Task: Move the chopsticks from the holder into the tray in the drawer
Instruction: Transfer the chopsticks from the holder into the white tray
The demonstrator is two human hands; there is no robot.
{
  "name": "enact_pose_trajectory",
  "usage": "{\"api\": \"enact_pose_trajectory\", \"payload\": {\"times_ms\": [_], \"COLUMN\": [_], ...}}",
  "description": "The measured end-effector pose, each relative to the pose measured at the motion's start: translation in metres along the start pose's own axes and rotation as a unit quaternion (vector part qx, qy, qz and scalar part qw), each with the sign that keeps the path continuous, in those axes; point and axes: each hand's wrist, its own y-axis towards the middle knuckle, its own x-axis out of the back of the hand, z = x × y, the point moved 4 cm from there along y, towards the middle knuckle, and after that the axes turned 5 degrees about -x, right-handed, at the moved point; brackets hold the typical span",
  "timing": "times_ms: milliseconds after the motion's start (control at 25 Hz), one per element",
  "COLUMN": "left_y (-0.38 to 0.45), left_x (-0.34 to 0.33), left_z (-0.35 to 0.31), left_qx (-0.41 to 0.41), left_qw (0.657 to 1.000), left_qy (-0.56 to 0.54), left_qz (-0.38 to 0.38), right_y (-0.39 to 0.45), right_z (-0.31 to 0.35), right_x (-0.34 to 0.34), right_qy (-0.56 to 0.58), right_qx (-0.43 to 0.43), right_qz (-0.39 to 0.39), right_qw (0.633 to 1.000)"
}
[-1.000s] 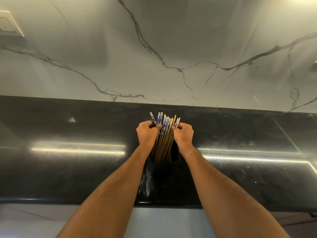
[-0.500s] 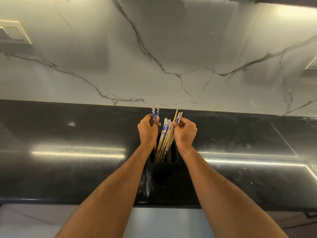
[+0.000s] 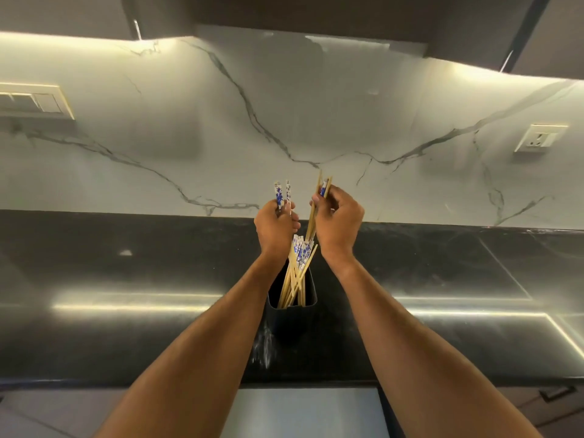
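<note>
A black holder (image 3: 292,314) stands on the dark counter, with several bamboo chopsticks (image 3: 297,273) with blue-and-white tops leaning in it. My left hand (image 3: 275,229) is above the holder's left side, closed around two chopsticks whose patterned tops (image 3: 282,192) stick up above my fingers. My right hand (image 3: 339,221) is above the holder's right side, gripping a few chopsticks (image 3: 322,191) whose lower ends still reach down toward the holder. No drawer tray is visible.
The glossy black counter (image 3: 126,279) runs left to right under a marble backsplash. Its front edge (image 3: 126,379) is near me, with a pale surface (image 3: 303,412) below it. Wall sockets sit at left (image 3: 34,102) and right (image 3: 540,139). Dark cabinets hang overhead.
Both hands have risen from the holder's rim, each drawing chopsticks upward out of the bundle. The head camera has tilted up, showing more wall and the cabinets.
</note>
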Motion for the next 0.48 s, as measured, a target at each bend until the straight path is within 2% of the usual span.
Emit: {"api": "enact_pose_trajectory", "payload": {"times_ms": [80,160,280,360,480], "left_y": [-0.006,-0.016,-0.042,-0.055,-0.063], "left_x": [-0.001,-0.002,-0.011,-0.005,0.022], "left_z": [-0.009,-0.007,-0.013,-0.018,-0.009], "left_qx": [0.049,0.146,0.310,0.328,0.270], "left_qw": [0.999,0.988,0.937,0.923,0.936], "left_qy": [-0.016,-0.042,-0.137,-0.148,-0.106], "left_qz": [-0.004,0.016,0.088,0.137,0.200], "right_y": [0.000,-0.006,-0.028,-0.050,-0.086], "right_z": [0.019,0.033,0.042,0.045,0.043], "right_x": [0.011,0.021,0.030,0.034,0.041], "right_qy": [0.025,0.041,0.042,0.010,-0.068], "right_qx": [0.051,0.096,0.151,0.215,0.355], "right_qz": [-0.014,-0.021,0.035,0.106,0.203], "right_qw": [0.998,0.994,0.987,0.971,0.910]}}
